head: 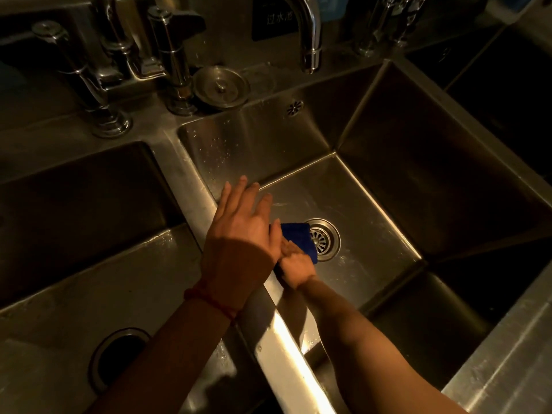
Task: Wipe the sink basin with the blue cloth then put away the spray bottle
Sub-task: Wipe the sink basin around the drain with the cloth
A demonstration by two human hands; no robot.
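head view: blue cloth [300, 240] beside drain [324, 239], bunched in right hand [295, 268] grip; left hand [242, 231] spread

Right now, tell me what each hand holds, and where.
Right hand grips the blue cloth at its near end, on the basin floor beside the drain. Left hand holds nothing.

The sink [343, 186] is brushed steel, wet and faintly scratched; the taps [310, 31] are glossy chrome; the cloth [298, 237] looks soft blue fabric.

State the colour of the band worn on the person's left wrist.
Red: the wristband is a thin red cord, shown in the head view.
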